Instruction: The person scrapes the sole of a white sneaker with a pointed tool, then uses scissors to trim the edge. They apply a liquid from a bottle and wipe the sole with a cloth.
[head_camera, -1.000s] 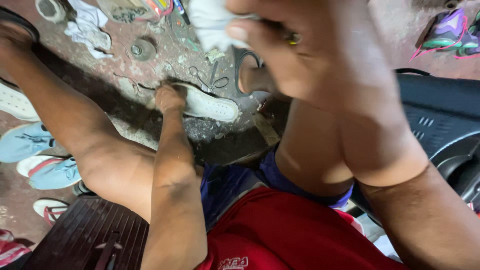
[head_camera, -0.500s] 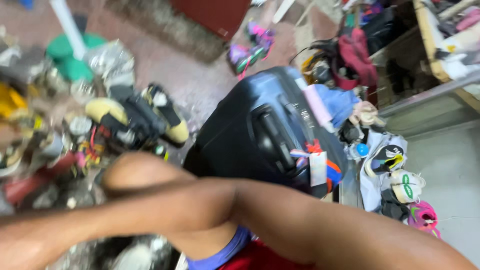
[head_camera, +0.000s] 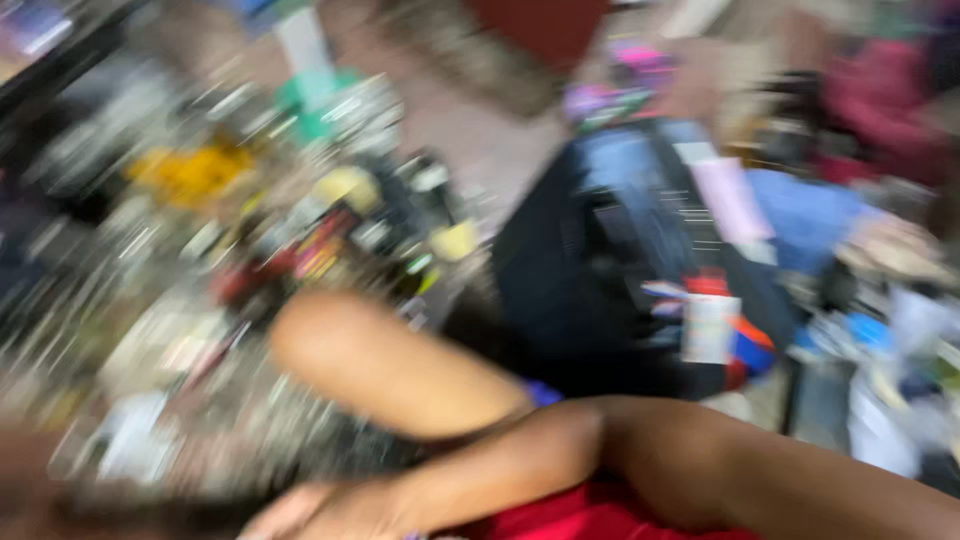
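Observation:
The whole view is smeared by motion. A bare forearm comes in from the lower right and crosses the bottom edge above red shorts (head_camera: 590, 520). It ends in what looks like my right hand (head_camera: 315, 512) at the lower left, too blurred to tell whether it holds anything. My bent knee (head_camera: 385, 365) rises just above that arm. My left hand does not show. Nearest the knee and arm is a big black suitcase (head_camera: 580, 290) with a white and orange tag (head_camera: 712, 325).
A heap of shoes and loose scraps (head_camera: 300, 240) covers the floor on the left, with something yellow (head_camera: 195, 170) and a green object (head_camera: 315, 95) behind it. Blue and pink cloth (head_camera: 790, 215) and more shoes (head_camera: 900, 400) lie to the right of the suitcase.
The view swung up from the floor between my legs to the suitcase and clutter, then slid slightly and blurred. The white thing held up near the camera is gone from sight.

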